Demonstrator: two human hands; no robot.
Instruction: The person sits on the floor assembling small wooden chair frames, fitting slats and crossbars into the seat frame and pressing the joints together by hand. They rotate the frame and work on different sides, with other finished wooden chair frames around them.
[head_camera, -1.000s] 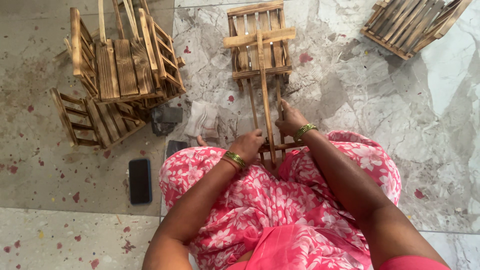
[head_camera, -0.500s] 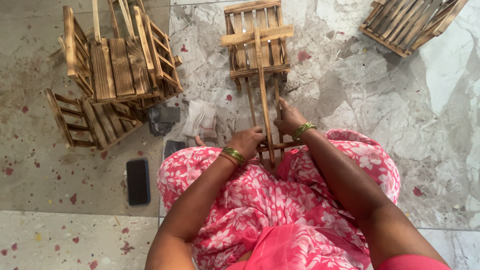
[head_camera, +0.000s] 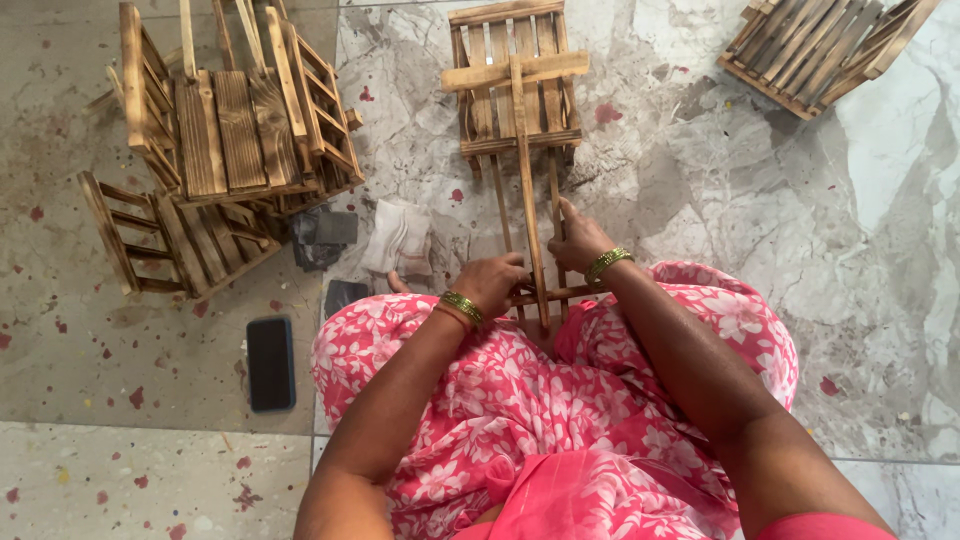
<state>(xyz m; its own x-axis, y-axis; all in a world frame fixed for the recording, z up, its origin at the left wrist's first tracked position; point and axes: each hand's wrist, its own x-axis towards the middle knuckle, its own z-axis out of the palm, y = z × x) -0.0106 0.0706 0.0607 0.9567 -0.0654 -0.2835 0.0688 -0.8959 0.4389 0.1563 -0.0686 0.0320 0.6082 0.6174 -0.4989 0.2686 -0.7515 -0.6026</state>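
Head view: both hands (bangled) grip wooden frame (head_camera: 527, 180).

Scorched rough wooden slat frame (head_camera: 515, 90), glossy marble floor (head_camera: 700, 200), matt cloth pouch (head_camera: 398, 238)

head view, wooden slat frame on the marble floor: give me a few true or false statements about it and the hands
1. Both hands, left hand and right hand, touch the long wooden slat frame. True.
2. The black rectangular phone lies on the pink floral lap. False: it lies on the floor, left of the lap.
3. Each wrist wears a green and gold bangle. True.
4. The folded white cloth lies on top of the stacked brown wooden crates. False: it lies on the floor beside them.
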